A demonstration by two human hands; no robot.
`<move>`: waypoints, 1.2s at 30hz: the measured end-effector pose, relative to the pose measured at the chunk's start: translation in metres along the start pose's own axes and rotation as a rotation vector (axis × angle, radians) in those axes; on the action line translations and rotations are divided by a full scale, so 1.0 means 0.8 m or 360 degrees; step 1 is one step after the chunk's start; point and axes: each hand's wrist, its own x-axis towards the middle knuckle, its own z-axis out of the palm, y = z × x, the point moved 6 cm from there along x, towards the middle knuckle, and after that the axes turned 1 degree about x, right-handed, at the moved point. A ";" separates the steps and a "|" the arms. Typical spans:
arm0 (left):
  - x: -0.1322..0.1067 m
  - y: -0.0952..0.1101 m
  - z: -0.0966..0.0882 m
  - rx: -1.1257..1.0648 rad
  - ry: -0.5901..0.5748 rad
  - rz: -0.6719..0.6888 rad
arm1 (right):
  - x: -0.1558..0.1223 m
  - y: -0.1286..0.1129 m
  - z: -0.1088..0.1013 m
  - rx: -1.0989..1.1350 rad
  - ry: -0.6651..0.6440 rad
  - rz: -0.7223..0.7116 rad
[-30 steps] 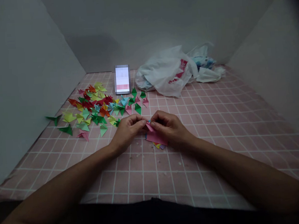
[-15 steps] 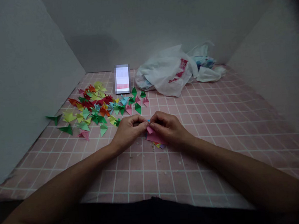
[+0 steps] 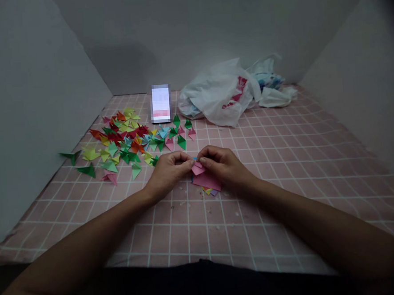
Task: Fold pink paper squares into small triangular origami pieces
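Between my two hands is a small folded piece of pink origami paper [image 3: 198, 168], pinched from both sides. My left hand [image 3: 174, 170] is closed, with thumb and forefinger on the paper's left edge. My right hand [image 3: 222, 166] is closed as well, its thumb lying over the upper right of the fold. Directly beneath is a stack of coloured paper sheets [image 3: 206, 181], pink on top, with yellow, purple and blue edges peeking out. The curled fingers hide part of the folded paper.
Left of my hands lies a spread of folded paper cranes [image 3: 126, 143] in many colours. Behind them a phone [image 3: 161, 104] with a lit, blurred screen stands upright. A white plastic bag [image 3: 220, 95] rests at the back, on a pink checked tablecloth [image 3: 284, 160]. Walls enclose three sides.
The pink paper's folded flap shows wider between my fingers. My right thumb has shifted slightly up and right, while both hands keep nearly the same place.
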 end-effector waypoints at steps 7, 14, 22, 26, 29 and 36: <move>0.001 -0.002 -0.002 -0.0022 0.0024 -0.0009 | 0.000 0.004 0.000 0.0065 0.0013 0.0098; 0.001 0.000 -0.001 0.0032 0.0003 0.0006 | 0.000 0.001 0.000 0.0002 0.0049 0.0082; 0.002 -0.003 -0.002 0.0041 0.0041 -0.0006 | 0.001 0.007 0.001 0.0071 0.0022 0.0160; 0.001 -0.005 -0.002 -0.0031 0.0016 -0.0048 | 0.002 0.003 -0.002 -0.0046 0.0053 0.0060; 0.002 -0.009 0.001 -0.0134 -0.0023 -0.0109 | 0.002 -0.001 -0.002 -0.0219 0.0057 -0.0084; 0.003 -0.009 0.002 -0.0065 -0.0063 -0.0076 | -0.003 -0.016 0.002 -0.0638 0.0079 -0.0594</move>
